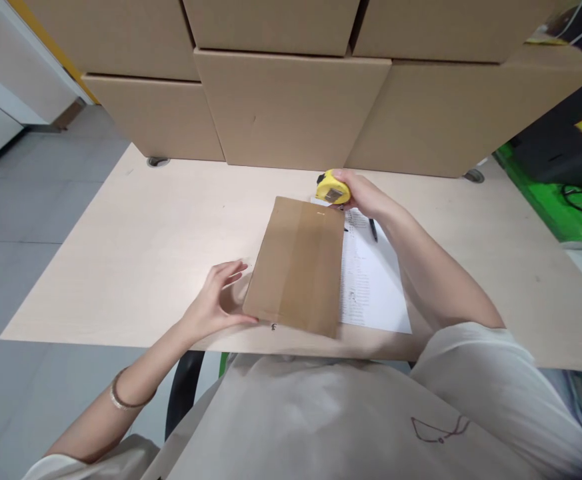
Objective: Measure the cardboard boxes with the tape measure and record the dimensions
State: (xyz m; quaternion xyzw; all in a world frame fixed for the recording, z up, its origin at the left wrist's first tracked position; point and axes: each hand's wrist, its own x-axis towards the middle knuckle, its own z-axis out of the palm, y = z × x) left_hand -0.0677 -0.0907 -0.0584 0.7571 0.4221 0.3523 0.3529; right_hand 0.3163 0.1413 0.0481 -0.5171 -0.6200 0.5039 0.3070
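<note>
A small brown cardboard box (298, 263) lies flat on the pale wooden table (145, 247), close to the near edge. My left hand (215, 300) rests against the box's near left corner, fingers spread and thumb touching its edge. My right hand (363, 193) reaches to the far right corner of the box and is closed around a yellow tape measure (331, 187). A printed white sheet (371, 280) lies partly under the box on its right side. A black pen (373, 229) lies on the sheet, beside my right wrist.
Large cardboard boxes (291, 107) are stacked along the table's far edge. Cable holes (157, 161) mark the far corners of the table. A green and black bin (571, 193) stands to the right. Grey floor lies to the left.
</note>
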